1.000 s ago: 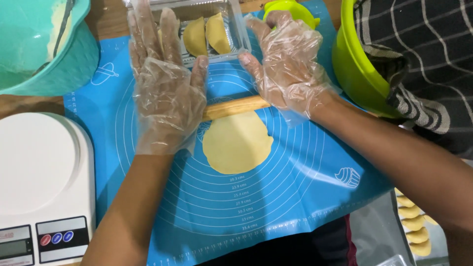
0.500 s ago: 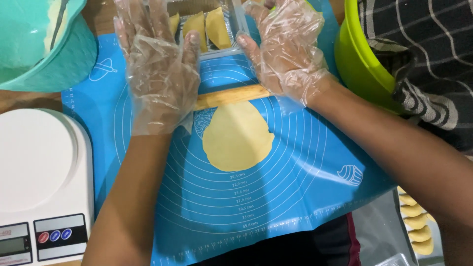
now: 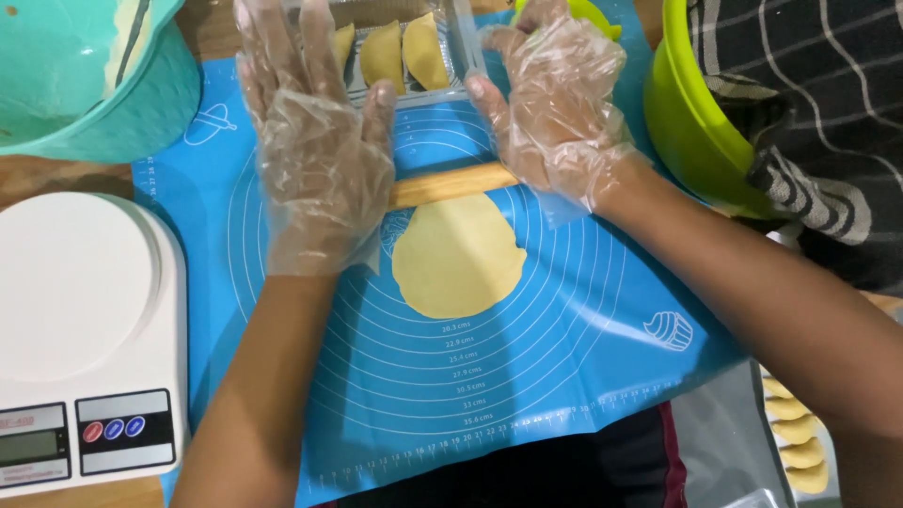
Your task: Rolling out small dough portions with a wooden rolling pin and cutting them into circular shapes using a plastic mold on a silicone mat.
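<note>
Both hands flat on the wooden rolling pin, one at each end. My left hand, in a loose clear plastic glove, lies palm-down with fingers spread straight, not curled round anything; it presses the pin's left end. My right hand, gloved too, has fingers extended and slightly bent, heel over the pin's right end. No wrap grip on either side.

The pin lies across the blue silicone mat, at about 12 o'clock of the dough disc, touching its top edge. The disc is thin, pale yellow and roughly round, at the mat's centre rings.

Handling call: the dough looks soft and tear-prone, likely tacky; best lifted by sliding under an edge, not pinched mid-disc. The pin is stiff and light and rolls freely under the palms; the gloves look slippery.

Around: clear tray with folded pastries at 12, teal bowl at 10, white kitchen scale at 9, green bowl at 2, more pastries at 4.
</note>
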